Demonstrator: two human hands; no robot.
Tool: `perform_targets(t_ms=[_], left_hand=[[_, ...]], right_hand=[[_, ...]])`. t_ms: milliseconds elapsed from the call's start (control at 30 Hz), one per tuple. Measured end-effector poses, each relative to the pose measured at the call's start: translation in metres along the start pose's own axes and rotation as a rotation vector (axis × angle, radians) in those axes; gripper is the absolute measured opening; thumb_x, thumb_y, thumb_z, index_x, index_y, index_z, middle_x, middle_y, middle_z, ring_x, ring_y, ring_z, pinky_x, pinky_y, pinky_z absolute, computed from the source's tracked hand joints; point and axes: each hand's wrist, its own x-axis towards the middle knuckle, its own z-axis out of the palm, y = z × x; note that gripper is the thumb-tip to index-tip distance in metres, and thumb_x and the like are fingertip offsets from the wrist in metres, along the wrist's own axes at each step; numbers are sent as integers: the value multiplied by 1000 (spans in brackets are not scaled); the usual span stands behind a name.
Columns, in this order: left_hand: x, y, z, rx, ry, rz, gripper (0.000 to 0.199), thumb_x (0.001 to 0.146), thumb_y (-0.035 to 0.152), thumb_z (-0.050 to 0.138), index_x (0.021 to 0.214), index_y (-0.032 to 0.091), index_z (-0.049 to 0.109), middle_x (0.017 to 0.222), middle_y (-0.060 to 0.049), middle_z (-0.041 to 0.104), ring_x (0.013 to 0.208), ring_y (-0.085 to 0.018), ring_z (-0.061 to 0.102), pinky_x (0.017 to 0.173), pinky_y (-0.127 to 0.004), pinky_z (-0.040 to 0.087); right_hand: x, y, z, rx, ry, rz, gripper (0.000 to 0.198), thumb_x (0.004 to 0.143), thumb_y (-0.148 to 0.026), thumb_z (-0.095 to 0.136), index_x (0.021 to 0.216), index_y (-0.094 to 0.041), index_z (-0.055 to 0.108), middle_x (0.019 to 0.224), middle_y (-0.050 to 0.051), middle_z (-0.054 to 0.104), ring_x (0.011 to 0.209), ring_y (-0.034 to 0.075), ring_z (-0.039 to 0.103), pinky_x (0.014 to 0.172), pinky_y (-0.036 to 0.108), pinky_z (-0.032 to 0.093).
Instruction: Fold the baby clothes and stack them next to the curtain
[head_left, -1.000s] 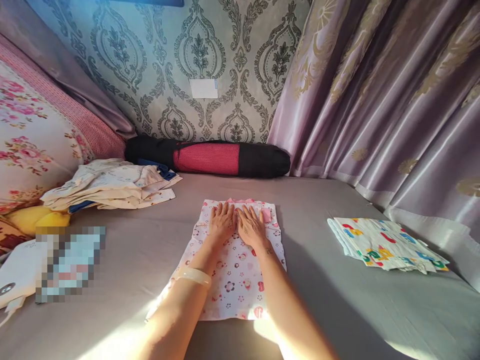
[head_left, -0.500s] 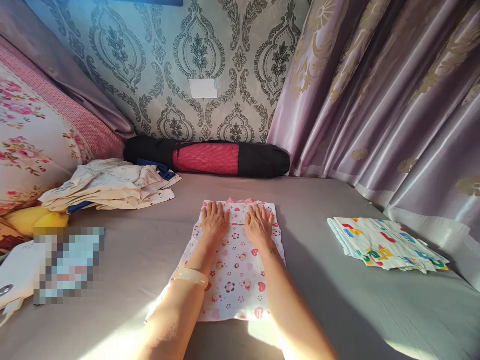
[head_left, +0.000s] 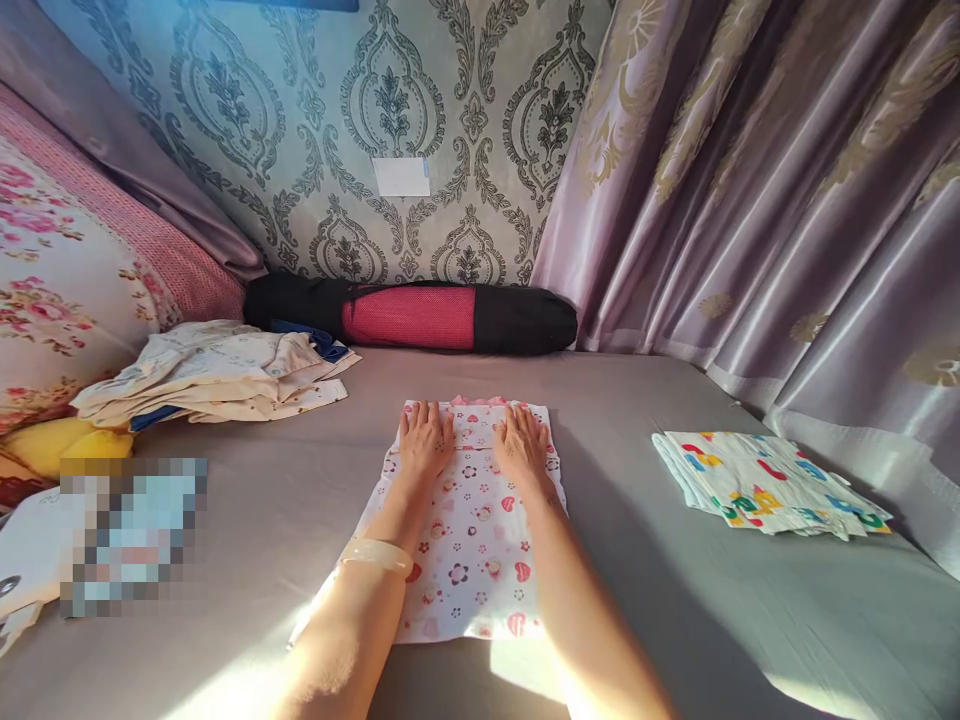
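A white garment point(head_left: 472, 540) printed with pink hearts and flowers lies flat on the grey sheet in front of me, its pink neckline at the far end. My left hand point(head_left: 426, 437) rests palm down on its far left part, fingers stretched out. On the far right part my right hand point(head_left: 521, 445) lies flat too, fingers extended away from me. Both hands press on the cloth and hold nothing. A pale bangle point(head_left: 377, 554) circles my left forearm. My forearms cover part of the garment's sides.
A pile of pale clothes point(head_left: 217, 370) lies at the left, beside a yellow object point(head_left: 67, 445) and a blurred-out item point(head_left: 139, 535). Folded colourful printed cloth point(head_left: 772, 485) lies at the right. A black and red rolled bag point(head_left: 409, 318) lies along the wall. Curtains point(head_left: 750, 200) hang at the right.
The view has shifted very slightly. Both hands stay flat on the garment in almost the same places, and the garment looks unchanged.
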Motion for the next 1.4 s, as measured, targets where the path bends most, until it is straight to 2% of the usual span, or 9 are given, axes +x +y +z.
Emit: perform_targets(t_ms=[133,267,400,633,733,833,1033,1167,1400], left_hand=[[0,-4,-6,19,102,-36,56,99,35,22,138,6,49,144,-18,49,141,-31,36,118,-55,16],[-1,-10,-3,30,48,-119,57,98,35,25,137,1,50,143,-22,49,139,-33,39,117,-55,19],[0,-12,2,39,20,-137,59,97,38,27,137,0,50,143,-23,49,136,-35,42,116,-56,22],[0,-13,0,23,42,-127,58,97,38,26,135,1,51,142,-23,50,135,-36,42,114,-59,23],[0,-10,-4,15,79,-110,58,98,38,24,135,2,51,141,-23,51,137,-35,40,114,-61,20],[0,-2,-6,0,83,-29,58,99,39,23,139,6,48,145,-20,48,140,-32,36,117,-58,17],[-6,14,-2,14,-46,184,55,100,41,24,145,14,42,152,-15,40,144,-29,30,118,-54,18],[-8,15,-1,44,-169,210,55,100,42,26,145,15,43,152,-14,40,142,-30,33,116,-53,23],[-9,13,-1,17,-127,220,52,100,42,28,142,16,44,150,-15,43,141,-30,34,115,-53,24]], right_hand=[[2,10,-7,-2,88,118,56,100,-32,19,149,-11,37,157,10,30,148,26,17,118,55,6],[3,20,-4,-28,84,204,58,99,-32,21,147,-6,40,155,16,33,146,29,24,118,52,14],[4,22,3,-47,80,218,58,98,-32,22,146,-4,41,154,17,35,143,30,30,116,51,20],[5,21,-2,-11,54,229,58,99,-32,21,147,-7,40,154,16,35,144,30,28,116,54,19],[4,18,-5,-11,65,200,57,99,-31,20,148,-7,39,156,15,32,146,30,22,117,58,11],[3,11,-4,-33,80,103,55,100,-31,22,148,-12,38,157,12,30,148,28,18,117,57,5],[0,2,5,-77,46,-84,52,101,-33,26,149,-18,38,157,9,32,147,25,21,118,52,8],[-1,2,7,-100,9,-86,50,101,-35,25,145,-20,44,155,8,36,145,25,24,118,50,12],[-2,1,5,-112,11,-77,52,101,-33,24,146,-17,43,155,8,36,145,25,25,117,51,15]])
